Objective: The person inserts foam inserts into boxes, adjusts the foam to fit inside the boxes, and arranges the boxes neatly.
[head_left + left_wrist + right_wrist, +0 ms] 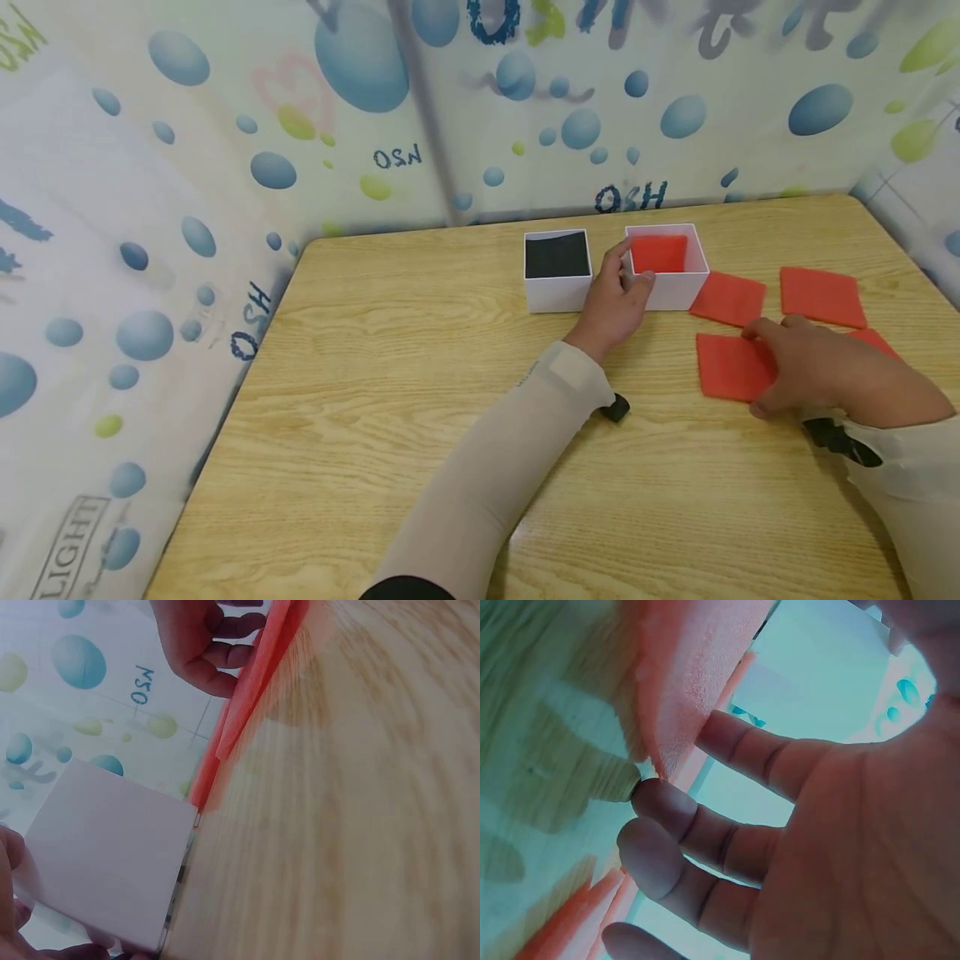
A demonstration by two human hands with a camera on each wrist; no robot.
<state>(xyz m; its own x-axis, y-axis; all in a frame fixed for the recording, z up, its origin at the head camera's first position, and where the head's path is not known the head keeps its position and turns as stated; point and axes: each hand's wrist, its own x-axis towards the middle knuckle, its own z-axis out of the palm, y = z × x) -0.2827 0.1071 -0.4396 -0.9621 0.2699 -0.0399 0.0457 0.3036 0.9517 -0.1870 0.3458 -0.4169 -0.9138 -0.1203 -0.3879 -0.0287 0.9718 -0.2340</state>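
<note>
My left hand [611, 304] grips a small white open-topped box [675, 292] by its left side, the thumb at the front. Inside that box lies a red square sheet [660, 254]. In the left wrist view the box [112, 855] shows its plain wall between the fingers. My right hand [817, 367] is over the right end of a red square sheet [731, 362], lying flat on the table. The right wrist view shows relaxed fingers, with a fingertip [724, 739] touching the edge of the red sheet [697, 675]; the thumb tip is hidden there.
Another white box [558, 296] holding black sheets [557, 254] stands left of the gripped one. More red sheets lie right of the boxes: one by the box [731, 298], one farther right [821, 296], one partly under the right hand [876, 340]. The wooden table [360, 400] meets a patterned curtain [450, 125].
</note>
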